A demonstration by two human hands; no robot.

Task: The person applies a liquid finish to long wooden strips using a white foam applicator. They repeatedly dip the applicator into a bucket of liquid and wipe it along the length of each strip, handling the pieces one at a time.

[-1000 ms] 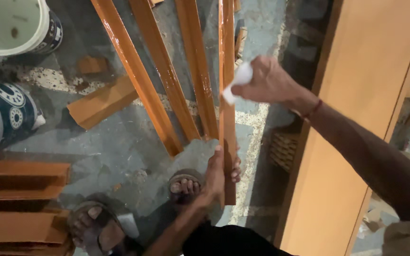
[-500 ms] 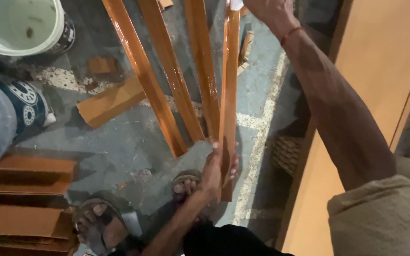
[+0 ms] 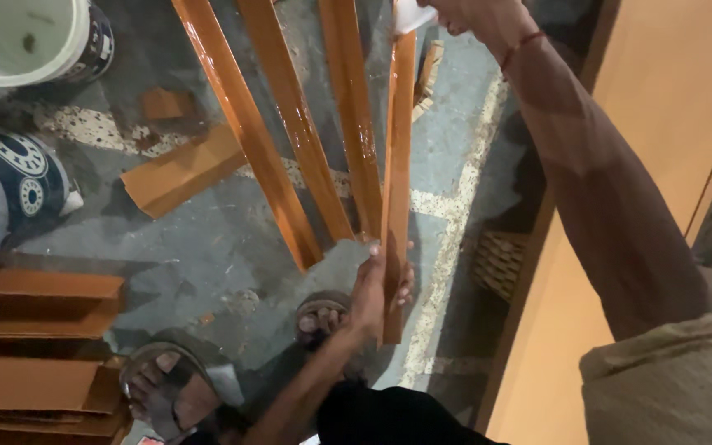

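left hand grips wood strip — low end

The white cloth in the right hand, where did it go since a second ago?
The right hand slid the white cloth up the orange-brown glossy wooden strip, away from the person, to the picture's top edge. The left hand kept gripping the strip's lower end; the other leaning strips stayed put.
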